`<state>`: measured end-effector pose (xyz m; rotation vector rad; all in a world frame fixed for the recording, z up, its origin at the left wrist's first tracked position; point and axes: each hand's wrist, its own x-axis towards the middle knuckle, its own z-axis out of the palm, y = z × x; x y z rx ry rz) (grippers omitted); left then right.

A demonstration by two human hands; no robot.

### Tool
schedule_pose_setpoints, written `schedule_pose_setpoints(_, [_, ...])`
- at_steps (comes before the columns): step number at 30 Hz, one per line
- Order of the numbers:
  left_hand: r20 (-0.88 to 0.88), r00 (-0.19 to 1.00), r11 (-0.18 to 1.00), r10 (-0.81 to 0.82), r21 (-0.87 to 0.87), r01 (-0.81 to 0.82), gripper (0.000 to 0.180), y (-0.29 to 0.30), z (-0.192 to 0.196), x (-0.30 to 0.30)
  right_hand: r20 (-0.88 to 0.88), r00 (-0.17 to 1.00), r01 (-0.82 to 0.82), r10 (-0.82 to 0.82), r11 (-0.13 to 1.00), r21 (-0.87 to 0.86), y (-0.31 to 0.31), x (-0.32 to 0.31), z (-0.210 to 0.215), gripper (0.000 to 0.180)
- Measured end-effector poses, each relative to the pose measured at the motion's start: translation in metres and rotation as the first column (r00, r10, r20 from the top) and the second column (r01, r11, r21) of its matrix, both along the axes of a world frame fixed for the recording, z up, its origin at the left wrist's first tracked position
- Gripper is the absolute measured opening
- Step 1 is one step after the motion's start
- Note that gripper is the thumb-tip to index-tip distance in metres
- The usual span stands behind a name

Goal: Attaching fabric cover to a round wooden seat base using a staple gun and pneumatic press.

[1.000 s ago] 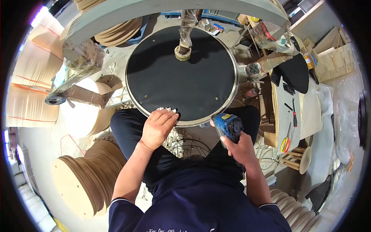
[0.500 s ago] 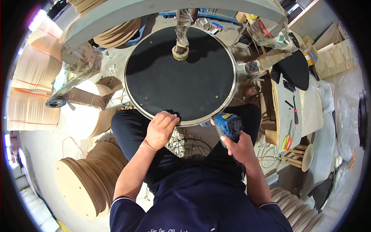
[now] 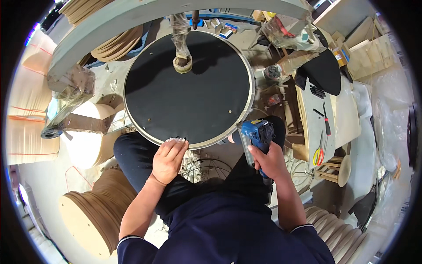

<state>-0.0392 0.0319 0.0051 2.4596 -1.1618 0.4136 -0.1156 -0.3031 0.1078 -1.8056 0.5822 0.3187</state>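
Pressing near edge of black round panel (image 3: 189,101), in front of lap, with left hand (image 3: 167,159), fingers bunched, can't tell what's gripped. Gripping blue power tool (image 3: 258,132) in closed right hand (image 3: 269,162), beside rim. Rightward, on desk (image 3: 310,118): scissors (image 3: 318,156).

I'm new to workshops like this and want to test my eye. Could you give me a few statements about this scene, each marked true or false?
1. The right hand holds a blue power tool. True.
2. Both hands are on the power tool. False: the left hand is at the near edge of the round panel.
3. The round panel is white all over. False: its face is black, with a pale rim.
4. Scissors lie on the table at the right. True.
5. A red-handled tool lies near the scissors. True.
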Motion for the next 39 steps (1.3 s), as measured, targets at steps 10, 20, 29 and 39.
schedule_pose_setpoints(10, [-0.011, 1.000, 0.998, 0.025, -0.059, -0.025, 0.047, -0.010, -0.002, -0.002, -0.058, 0.992, -0.119, 0.115, 0.991, -0.068, 0.002, 0.015, -0.009, 0.036])
schedule_pose_setpoints(20, [0.014, 0.998, 0.994, 0.055, -0.090, -0.054, 0.044, -0.025, -0.003, -0.007, -0.066, 0.984, -0.174, 0.166, 0.974, -0.148, 0.009, 0.016, -0.003, 0.041])
schedule_pose_setpoints(29, [0.001, 0.998, 0.986, 0.060, -0.153, -0.060, 0.044, -0.044, -0.007, -0.010, -0.110, 0.980, -0.178, 0.163, 0.975, -0.135, 0.017, 0.017, -0.004, 0.042])
schedule_pose_setpoints(39, [-0.044, 0.997, 0.992, 0.056, -0.109, -0.061, 0.049, -0.065, -0.008, -0.016, -0.102, 0.975, -0.210, 0.196, 0.965, -0.159, 0.030, 0.014, -0.003, 0.032])
